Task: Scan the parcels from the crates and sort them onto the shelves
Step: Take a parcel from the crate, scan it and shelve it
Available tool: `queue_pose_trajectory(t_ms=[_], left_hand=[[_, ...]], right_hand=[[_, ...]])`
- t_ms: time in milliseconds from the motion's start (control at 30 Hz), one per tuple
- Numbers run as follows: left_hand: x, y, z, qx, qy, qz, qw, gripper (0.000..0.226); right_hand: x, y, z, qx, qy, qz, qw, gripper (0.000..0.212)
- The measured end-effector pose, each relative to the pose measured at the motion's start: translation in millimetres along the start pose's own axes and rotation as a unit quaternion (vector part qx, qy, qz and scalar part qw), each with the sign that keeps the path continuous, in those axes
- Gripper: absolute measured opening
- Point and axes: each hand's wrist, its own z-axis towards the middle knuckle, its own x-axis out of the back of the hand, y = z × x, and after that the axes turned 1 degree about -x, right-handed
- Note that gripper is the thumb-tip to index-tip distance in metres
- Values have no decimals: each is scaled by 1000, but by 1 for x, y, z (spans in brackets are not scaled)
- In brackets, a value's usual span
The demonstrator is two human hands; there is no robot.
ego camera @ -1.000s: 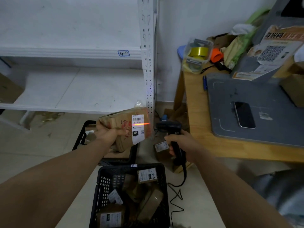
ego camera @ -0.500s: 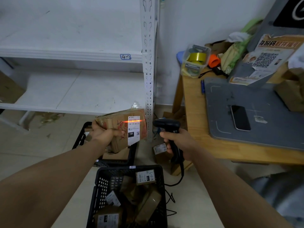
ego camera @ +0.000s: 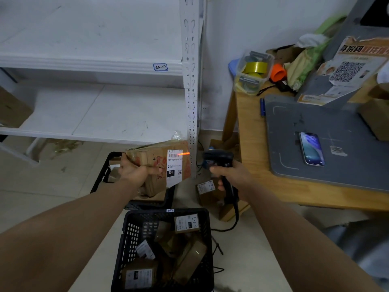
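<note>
- Gripping a cardboard parcel [ego camera: 151, 161] in the left hand [ego camera: 134, 172], fingers curled round its left end, above the far black crate [ego camera: 102, 171], before the white shelves [ego camera: 90, 64].
- Clasping a black scanner [ego camera: 219, 160] by the handle in the right hand [ego camera: 231, 178], fingers wrapped round, head turned toward the parcel.
- Across the barcode atop the parcel's white label [ego camera: 174, 167], an orange line [ego camera: 183, 154].
- In the near black crate [ego camera: 128, 239], several labelled parcels [ego camera: 186, 223], jumbled.
- On the floor near the counter [ego camera: 248, 144], one small labelled box [ego camera: 206, 189]; on the counter's grey mat [ego camera: 294, 114], a phone [ego camera: 312, 149] face up.
</note>
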Motion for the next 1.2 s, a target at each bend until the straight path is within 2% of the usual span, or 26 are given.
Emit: queue_pose_trajectory(t_ms=[67,167,267,333,433,600,767,833,900,1000,1067,1133,1200], left_hand=[[-9,-17,24,11,-18,-18,1000,157],[-20,-28,35,17,-53,-58,997,150],[-22,-3,-10,14,-99,-75,992,128],[-25,0,-15,13,-125,-74,989,114],[-23,-3,-14,9,-144,-70,987,118],[-5,-8,-21,18,-152,-65,986,116],[31,-18,-14,26,-133,-70,988,140],[44,-19,-14,25,-129,-70,989,132],[57,-21,-14,23,-128,-86,988,114],[78,-25,-9,12,-136,-103,985,95],[97,-24,-8,8,-147,-104,984,76],[122,-25,-7,-1,-170,-103,980,59],[152,-25,-5,-4,-190,-114,975,73]], right_hand=[[11,4,13,-4,67,-45,997,35],[35,10,34,-26,154,-138,978,39],[59,15,48,-55,215,-218,950,40],[74,19,56,-62,245,-241,937,53],[89,26,65,-80,265,-278,920,75],[99,33,77,-128,277,-342,889,64],[101,33,85,-144,300,-354,874,57],[99,34,83,-161,303,-348,872,58],[91,33,77,-168,331,-361,856,69],[60,20,61,-116,366,-405,830,80],[26,1,49,-67,325,-405,852,67],[-17,-22,43,-32,242,-391,887,53],[-73,-46,37,-11,166,-350,922,57]])
